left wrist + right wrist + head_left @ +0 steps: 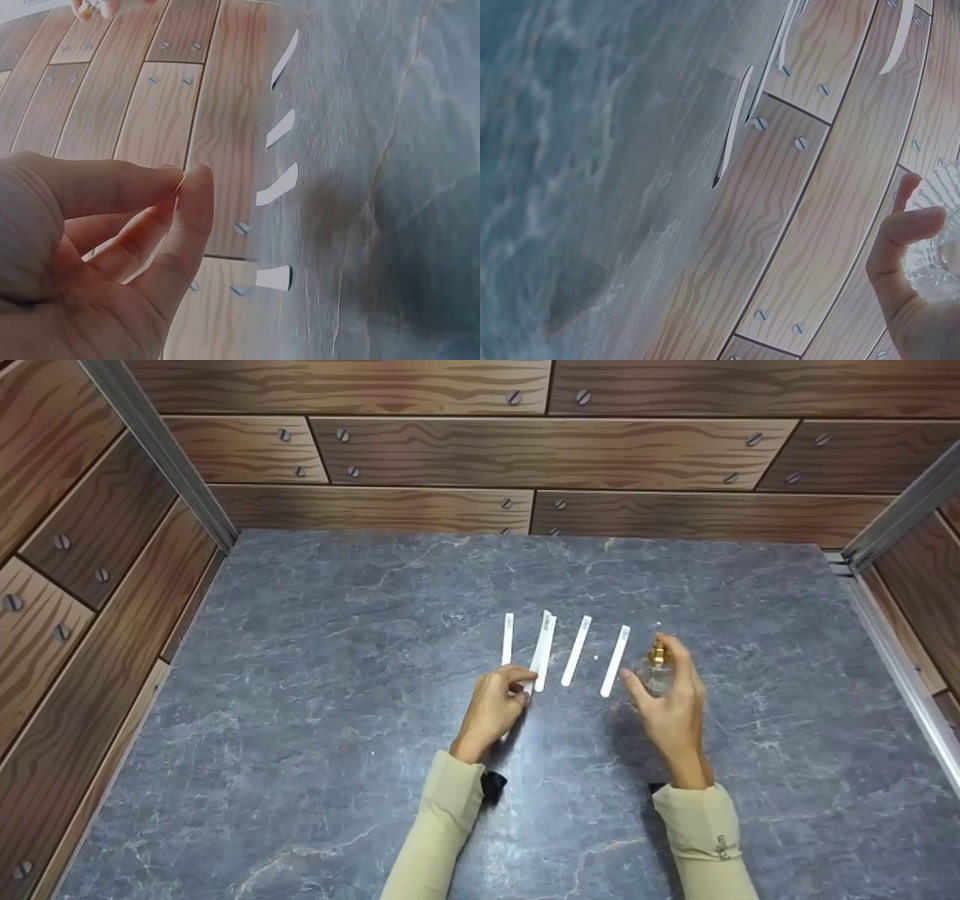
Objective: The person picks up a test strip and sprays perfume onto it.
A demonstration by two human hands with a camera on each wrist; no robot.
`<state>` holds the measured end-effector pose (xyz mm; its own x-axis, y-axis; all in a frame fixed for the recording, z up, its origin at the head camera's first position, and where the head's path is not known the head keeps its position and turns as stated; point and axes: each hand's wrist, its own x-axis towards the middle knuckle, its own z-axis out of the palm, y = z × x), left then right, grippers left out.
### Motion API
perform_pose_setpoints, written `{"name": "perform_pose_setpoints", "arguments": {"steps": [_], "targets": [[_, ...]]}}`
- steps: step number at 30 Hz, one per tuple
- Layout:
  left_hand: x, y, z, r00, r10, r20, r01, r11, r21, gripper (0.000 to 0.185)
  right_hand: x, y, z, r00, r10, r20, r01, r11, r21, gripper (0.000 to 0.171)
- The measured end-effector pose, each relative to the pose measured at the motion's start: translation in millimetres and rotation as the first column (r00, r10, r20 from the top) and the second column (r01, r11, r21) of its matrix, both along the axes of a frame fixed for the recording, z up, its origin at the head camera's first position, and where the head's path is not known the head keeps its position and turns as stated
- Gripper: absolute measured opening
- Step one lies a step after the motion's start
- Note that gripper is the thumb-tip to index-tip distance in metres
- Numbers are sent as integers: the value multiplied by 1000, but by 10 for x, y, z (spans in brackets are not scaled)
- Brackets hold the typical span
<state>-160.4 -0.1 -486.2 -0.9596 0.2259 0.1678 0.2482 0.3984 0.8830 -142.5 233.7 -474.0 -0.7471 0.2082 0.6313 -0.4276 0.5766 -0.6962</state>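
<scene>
My left hand (495,705) pinches a white paper test strip (901,37) between thumb and fingertip. The left wrist view shows that strip nearly edge-on. In my right hand (675,712) is a clear glass perfume bottle (657,679) with a gold spray neck, held off the table. The index finger lies at the bottle's top and the thumb is at its side. Ribbed glass shows in the right wrist view. Several like strips lie in a row between the hands, among them the rightmost strip (616,660), a middle strip (576,651) and the leftmost strip (508,637).
A grey marble-patterned tabletop (337,607) lies under everything. Wood-plank panels (427,454) rise behind and at the sides, with metal corner posts (165,457). The strips' upper ends carry small dark print.
</scene>
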Motion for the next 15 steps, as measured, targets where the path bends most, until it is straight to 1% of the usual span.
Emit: {"name": "perform_pose_setpoints", "arguments": {"steps": [5,9,12,15], "targets": [[-85,-42,0,997,39,63,-40,999,15,34,-8,4,-9,1000,1,-12,-1,1000,0,63],[-149,-73,-6,994,45,97,-46,999,5,33,-6,5,-5,1000,3,-9,-3,1000,0,63],[-181,-92,-16,993,38,111,-38,999,-4,34,-2,4,1,1000,1,-4,-1,1000,-1,63],[-208,-110,-30,994,38,99,-36,999,-29,33,-1,5,8,1000,1,-4,-1,1000,0,63]]}}
